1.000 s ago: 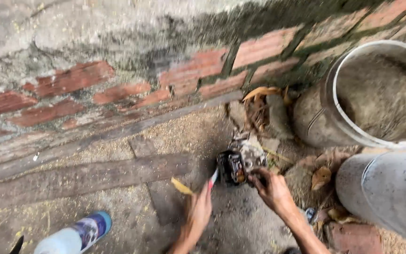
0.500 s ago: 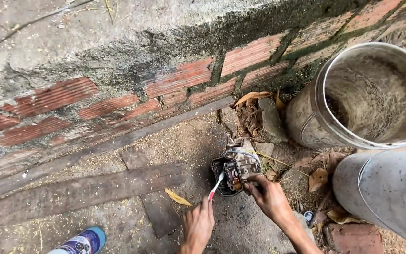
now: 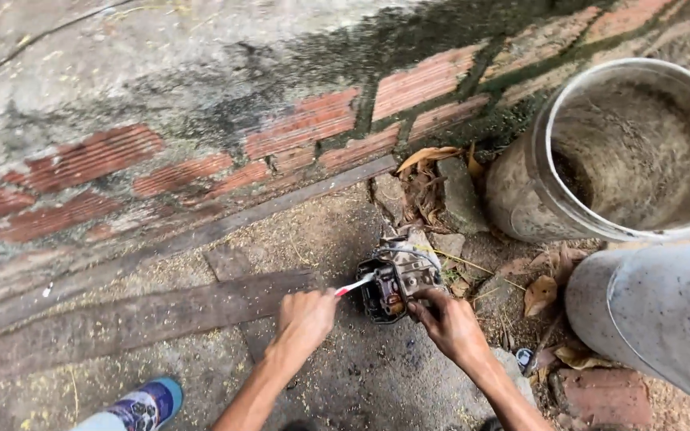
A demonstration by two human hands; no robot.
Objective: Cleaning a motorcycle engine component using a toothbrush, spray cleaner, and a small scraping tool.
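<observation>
A small dirty metal engine part point(image 3: 398, 280), like a carburettor, rests on the dirt ground by a brick wall. My right hand point(image 3: 447, 326) grips its lower right side and steadies it. My left hand point(image 3: 303, 318) holds a toothbrush point(image 3: 353, 285) with a red and white handle, its head against the left face of the part.
A worn brick wall point(image 3: 305, 128) runs across the top. Dark wooden planks point(image 3: 137, 307) lie on the ground at left. A large dirty bucket point(image 3: 624, 152) stands at right, a grey container point(image 3: 656, 311) below it. A spray can point(image 3: 133, 409) lies at bottom left. Dry leaves point(image 3: 429, 179) surround the part.
My left hand has shifted left and up, and the toothbrush now lies more level against the part's left side. My right hand stays on the part.
</observation>
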